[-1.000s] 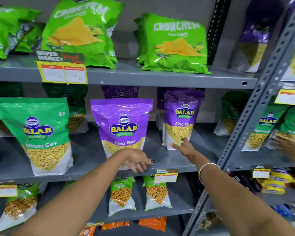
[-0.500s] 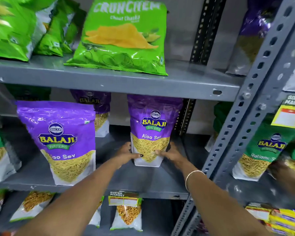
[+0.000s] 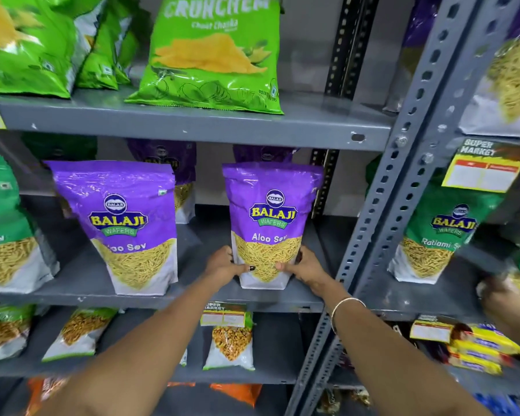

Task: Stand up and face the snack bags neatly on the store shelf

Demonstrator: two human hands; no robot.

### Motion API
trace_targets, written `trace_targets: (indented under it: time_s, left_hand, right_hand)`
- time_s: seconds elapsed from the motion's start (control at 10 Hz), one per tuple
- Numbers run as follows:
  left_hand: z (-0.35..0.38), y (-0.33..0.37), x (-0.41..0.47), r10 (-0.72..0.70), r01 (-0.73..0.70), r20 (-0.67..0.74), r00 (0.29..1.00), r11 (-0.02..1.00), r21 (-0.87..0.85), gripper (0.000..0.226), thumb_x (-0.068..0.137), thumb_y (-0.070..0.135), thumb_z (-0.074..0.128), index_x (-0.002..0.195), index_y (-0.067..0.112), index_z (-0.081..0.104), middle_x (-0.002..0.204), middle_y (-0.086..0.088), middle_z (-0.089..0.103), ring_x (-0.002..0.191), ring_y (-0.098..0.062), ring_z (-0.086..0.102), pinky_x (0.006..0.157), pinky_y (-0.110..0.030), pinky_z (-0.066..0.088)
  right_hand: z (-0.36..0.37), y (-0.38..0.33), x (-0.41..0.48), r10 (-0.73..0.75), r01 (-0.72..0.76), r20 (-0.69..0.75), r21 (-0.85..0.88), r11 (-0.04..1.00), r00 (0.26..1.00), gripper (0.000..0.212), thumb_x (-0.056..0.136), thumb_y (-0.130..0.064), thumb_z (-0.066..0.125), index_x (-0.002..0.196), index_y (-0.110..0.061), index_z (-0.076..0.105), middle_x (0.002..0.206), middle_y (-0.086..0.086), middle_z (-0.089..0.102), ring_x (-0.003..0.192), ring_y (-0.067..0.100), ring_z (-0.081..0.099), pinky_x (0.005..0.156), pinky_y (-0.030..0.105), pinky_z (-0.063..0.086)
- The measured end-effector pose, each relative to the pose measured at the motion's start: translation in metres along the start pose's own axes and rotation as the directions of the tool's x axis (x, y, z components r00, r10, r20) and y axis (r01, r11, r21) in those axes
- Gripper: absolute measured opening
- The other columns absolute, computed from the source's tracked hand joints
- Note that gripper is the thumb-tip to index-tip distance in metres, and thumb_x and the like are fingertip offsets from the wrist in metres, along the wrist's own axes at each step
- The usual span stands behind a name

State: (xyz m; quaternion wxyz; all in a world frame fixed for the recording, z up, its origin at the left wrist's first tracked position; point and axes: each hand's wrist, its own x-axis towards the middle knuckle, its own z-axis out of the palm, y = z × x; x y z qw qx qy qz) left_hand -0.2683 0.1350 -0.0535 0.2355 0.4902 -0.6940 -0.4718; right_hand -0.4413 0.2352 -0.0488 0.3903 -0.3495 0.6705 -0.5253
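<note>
Two hands on one bag rn: left hand [image 3: 222, 267] and right hand [image 3: 305, 270] clamped either side of the purple Aloo Sev bag [image 3: 270, 223], low down near its base, thumbs on the front. Bag's upright on the middle shelf [image 3: 192, 300], label facing me, at about 3 o'clock from its twin Aloo Sev bag [image 3: 126, 226], w/ a clear gap between them.

How I'd do this bit well, imo: keep the grip low so the base sits flat, square the front to the shelf edge, line it up w/ the twin, then ease off slowly so it doesn't flop fwd. Top looks a touch slack, so may need a pat.

Surface: grey metal shelving, slotted upright post [image 3: 403, 181] at 3 o'clock of my bag. More purple bags behind at 12. Green Crunchem chips bag [image 3: 219, 52] on the shelf above, also 12 o'clock. Green Ratlami bag [image 3: 439, 232] past the post in the next bay, 3 o'clock. Smaller packs below at 6, price tag [image 3: 224, 315] on the shelf lip. Far right edge blurred; can't tell what's there.
</note>
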Motion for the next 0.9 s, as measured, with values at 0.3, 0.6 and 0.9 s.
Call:
trace_targets:
  time_s: [0.3, 0.6, 0.9]
  left_hand:
    - [-0.005, 0.006, -0.023, -0.011, 0.006, 0.03, 1.0, 0.99, 0.138, 0.037, 0.068, 0.016, 0.079, 0.085, 0.011, 0.046, 0.117, -0.017, 0.065, 0.108, -0.031, 0.061, 0.089, -0.038, 0.048]
    - [-0.003, 0.007, -0.032, -0.015, 0.012, 0.026, 1.0, 0.991, 0.13, 0.037, 0.071, 0.02, 0.077, 0.089, 0.009, 0.047, 0.118, -0.017, 0.064, 0.11, -0.03, 0.06, 0.09, -0.039, 0.049]
    - [-0.004, 0.003, -0.03, -0.009, -0.004, 0.074, 0.997, 0.985, 0.175, 0.054, 0.07, 0.03, 0.076, 0.111, 0.008, 0.049, 0.126, -0.011, 0.061, 0.116, -0.029, 0.057, 0.101, -0.045, 0.045]
  right_hand:
    - [0.002, -0.003, -0.025, 0.031, -0.032, -0.007, -0.045, 0.998, 0.999, 0.065, 0.07, 0.001, 0.077, 0.126, 0.001, 0.046, 0.124, 0.014, 0.061, 0.117, 0.027, 0.055, 0.095, 0.032, 0.046]
    - [0.003, -0.002, -0.025, 0.071, -0.071, 0.001, -0.045, 0.996, 0.997, 0.066, 0.073, -0.002, 0.075, 0.13, -0.003, 0.042, 0.134, 0.017, 0.055, 0.123, 0.03, 0.052, 0.104, 0.042, 0.045]
    - [0.007, -0.009, -0.034, 0.031, -0.034, -0.033, -0.092, 0.995, 0.999, 0.085, 0.071, -0.012, 0.078, 0.138, -0.005, 0.026, 0.139, 0.012, 0.048, 0.124, 0.022, 0.048, 0.101, 0.03, 0.041]
